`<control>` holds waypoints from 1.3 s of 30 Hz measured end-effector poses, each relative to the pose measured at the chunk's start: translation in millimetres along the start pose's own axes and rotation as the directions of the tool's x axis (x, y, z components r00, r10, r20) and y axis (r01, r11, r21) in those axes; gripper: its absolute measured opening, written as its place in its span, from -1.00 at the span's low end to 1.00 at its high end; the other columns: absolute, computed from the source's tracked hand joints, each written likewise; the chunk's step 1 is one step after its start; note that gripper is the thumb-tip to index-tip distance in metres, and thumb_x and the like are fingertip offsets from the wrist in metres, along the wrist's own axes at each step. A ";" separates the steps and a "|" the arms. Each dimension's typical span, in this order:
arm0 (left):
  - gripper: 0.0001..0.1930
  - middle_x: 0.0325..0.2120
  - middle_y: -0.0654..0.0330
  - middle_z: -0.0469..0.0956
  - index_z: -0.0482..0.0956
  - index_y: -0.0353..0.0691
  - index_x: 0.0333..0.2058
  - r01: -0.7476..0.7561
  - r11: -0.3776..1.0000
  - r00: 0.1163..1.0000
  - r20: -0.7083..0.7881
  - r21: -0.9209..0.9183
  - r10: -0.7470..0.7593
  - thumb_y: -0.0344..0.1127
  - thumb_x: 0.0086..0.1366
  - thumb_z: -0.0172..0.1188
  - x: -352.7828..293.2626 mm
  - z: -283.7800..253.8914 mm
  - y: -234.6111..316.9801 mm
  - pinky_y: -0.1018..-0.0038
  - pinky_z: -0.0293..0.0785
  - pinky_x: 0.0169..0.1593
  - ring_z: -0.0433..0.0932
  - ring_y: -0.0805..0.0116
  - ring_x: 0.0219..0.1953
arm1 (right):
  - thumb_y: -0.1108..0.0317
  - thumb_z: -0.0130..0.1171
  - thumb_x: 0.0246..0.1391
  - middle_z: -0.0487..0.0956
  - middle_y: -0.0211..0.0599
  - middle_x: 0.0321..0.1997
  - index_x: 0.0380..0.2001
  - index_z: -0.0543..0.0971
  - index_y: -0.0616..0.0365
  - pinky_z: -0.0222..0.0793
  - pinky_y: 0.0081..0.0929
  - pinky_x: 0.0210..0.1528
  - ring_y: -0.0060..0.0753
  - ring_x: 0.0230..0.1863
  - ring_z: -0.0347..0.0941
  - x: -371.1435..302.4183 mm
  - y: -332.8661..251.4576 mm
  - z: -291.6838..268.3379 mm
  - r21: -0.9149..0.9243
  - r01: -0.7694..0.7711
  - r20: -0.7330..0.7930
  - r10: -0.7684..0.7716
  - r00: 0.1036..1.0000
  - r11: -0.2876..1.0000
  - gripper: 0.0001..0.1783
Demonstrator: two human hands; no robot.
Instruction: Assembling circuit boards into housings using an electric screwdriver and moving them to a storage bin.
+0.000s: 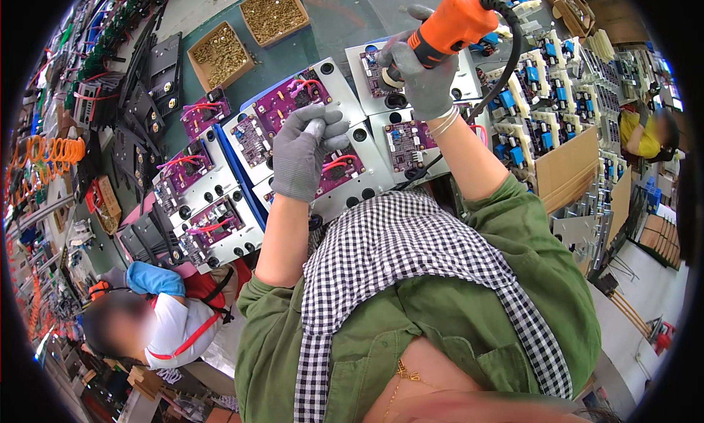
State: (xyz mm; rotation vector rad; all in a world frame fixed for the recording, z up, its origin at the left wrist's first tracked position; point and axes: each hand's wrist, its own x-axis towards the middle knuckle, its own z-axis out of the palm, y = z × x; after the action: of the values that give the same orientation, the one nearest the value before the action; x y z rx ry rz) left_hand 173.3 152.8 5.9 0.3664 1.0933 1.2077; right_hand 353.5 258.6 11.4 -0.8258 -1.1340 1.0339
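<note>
My right hand (422, 78), in a grey glove, grips an orange corded electric screwdriver (456, 26). Its front end points down toward a metal plate (466, 82) at the back right of the group. Over the middle plates is my left hand (304, 152), also gloved, its fingers curled in toward the thumb. Whatever those fingers may hold is too small to make out. Beneath and around it lie silver metal plates carrying purple circuit boards (297, 99) with red wires. A dark control board (402, 146) sits on the plate below my right wrist.
Two cardboard boxes of small brass-coloured screws (220, 55) (273, 14) stand at the back. Rows of blue-and-white components (532, 104) fill the right side, beside a cardboard sheet (568, 170). The black cord (506, 75) loops past my right wrist. A co-worker (180, 324) is at left.
</note>
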 end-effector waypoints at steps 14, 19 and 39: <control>-0.82 -0.33 -0.06 0.56 0.42 -0.35 -0.23 -0.038 0.998 0.999 -0.022 0.057 0.039 -0.34 0.40 -0.08 -4.9 1.5 2.6 0.48 0.58 -0.44 0.61 0.27 -0.39 | 0.51 0.33 -0.19 0.56 -0.45 -0.54 -0.23 0.45 0.23 0.44 -0.62 -0.39 -0.62 -0.49 0.49 -13.0 5.1 3.6 -0.082 0.131 0.155 -0.117 0.981 0.988 -0.61; -0.76 -0.41 0.09 0.58 0.46 -0.26 -0.33 -0.029 0.999 0.996 0.090 0.038 0.025 -0.18 0.36 0.06 -8.4 -9.5 -1.8 0.54 0.53 -0.50 0.58 0.39 -0.46 | 0.49 0.34 -0.19 0.55 -0.46 -0.56 -0.31 0.49 0.20 0.44 -0.61 -0.41 -0.62 -0.50 0.50 -14.7 6.0 9.8 -0.135 0.105 0.166 -0.082 0.983 0.985 -0.68; -0.45 -0.64 0.36 0.28 0.39 -0.16 -0.39 0.101 0.979 0.994 0.054 -0.178 -0.092 0.28 0.08 0.20 2.6 24.5 -8.7 0.68 0.14 -0.70 0.23 0.59 -0.70 | -0.27 -0.13 0.08 0.39 -0.28 -0.53 -0.39 0.42 0.16 0.32 -0.25 -0.21 -0.36 -0.46 0.35 -6.7 -86.0 9.7 0.424 -0.002 0.342 -0.159 0.926 0.905 -0.39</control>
State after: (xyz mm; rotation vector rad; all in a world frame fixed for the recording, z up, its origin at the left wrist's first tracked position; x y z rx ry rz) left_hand 198.3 159.2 9.9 0.1976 0.9434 1.1962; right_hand 362.7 224.5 90.6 -0.2400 -1.1859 1.3403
